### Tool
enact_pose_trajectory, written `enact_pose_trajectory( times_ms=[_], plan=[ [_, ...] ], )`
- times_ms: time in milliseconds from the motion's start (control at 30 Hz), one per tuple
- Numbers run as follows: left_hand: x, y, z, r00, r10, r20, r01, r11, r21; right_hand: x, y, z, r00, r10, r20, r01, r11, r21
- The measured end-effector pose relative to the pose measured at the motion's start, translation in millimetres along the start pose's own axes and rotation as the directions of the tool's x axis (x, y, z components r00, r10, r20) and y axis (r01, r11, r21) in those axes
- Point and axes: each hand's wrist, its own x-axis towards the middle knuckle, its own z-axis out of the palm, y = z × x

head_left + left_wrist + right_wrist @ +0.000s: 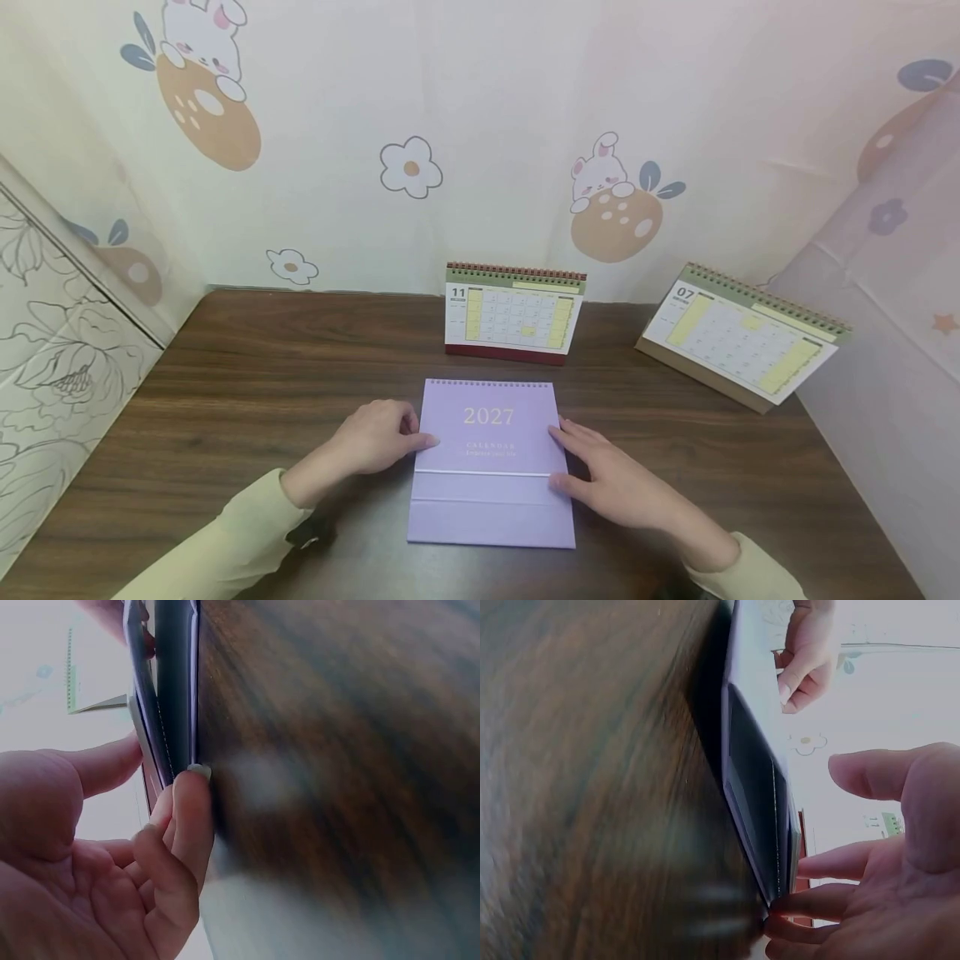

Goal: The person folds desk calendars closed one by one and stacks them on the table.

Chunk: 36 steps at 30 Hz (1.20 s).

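A purple desk calendar (491, 517) marked 2027 lies low and folded nearly flat on the table, its coil binding at the far edge. At its left edge my left hand (375, 437) pinches it, thumb on the cover and curled fingers at the side. My right hand (617, 482) touches the right edge with extended fingers. In the right wrist view, the thumb of the right hand (930, 817) stands apart from the cover. A narrow dark gap shows between the layers of the calendar (174, 690) in the left wrist view.
Behind the purple calendar a calendar page marked 11 (517, 312) stands upright on a red base. Another calendar, marked 07 (738, 337), stands angled at the right on a tan base. A patterned curtain (480, 108) hangs along the back of the brown wooden table (247, 375).
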Motion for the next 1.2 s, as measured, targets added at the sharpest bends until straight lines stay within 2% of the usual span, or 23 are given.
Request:
enact_pose_trajectory(
  times_ms=[167, 433, 567, 800, 967, 1100, 1200],
  plan=[
    [-2.9, -4.3, -1.7, 1.0, 0.01, 0.001, -0.01, 0.999, -0.044, 0.7, -2.4, 0.6, 1.0, 0.019, -0.002, -0.019, 0.999, 0.033],
    [-4.8, -11.9, -3.8, 1.0, 0.025, -0.008, -0.026, 0.988, -0.155, 0.0, -3.4, 0.0, 1.0, -0.006, -0.029, 0.009, 0.992, 0.124],
    [-5.1, -16.2, -3.2, 0.999, 0.027, -0.023, -0.031, 0.981, -0.192, 0.2, -2.7, 0.7, 0.999, -0.018, -0.028, 0.024, 0.977, 0.21],
    [-7.6, -21.0, -8.1, 0.999, -0.025, -0.019, 0.018, 0.955, -0.296, 2.3, -4.5, 1.7, 0.999, -0.039, -0.018, 0.043, 0.939, 0.341],
    [-10.4, -26.5, -13.2, 0.998, -0.061, -0.013, 0.052, 0.929, -0.366, 6.1, -8.8, 6.1, 1.0, -0.008, -0.015, 0.014, 0.886, 0.464],
    [-12.5, -33.5, -16.6, 0.997, -0.073, -0.006, 0.064, 0.91, -0.41, 9.7, -13.6, 10.7, 0.999, 0.039, 0.014, -0.04, 0.821, 0.57],
    [-13.5, -39.0, -19.4, 0.996, -0.088, -0.008, 0.077, 0.905, -0.419, 11.3, -18.0, 13.5, 0.993, 0.099, 0.063, -0.116, 0.758, 0.642]
  ],
)
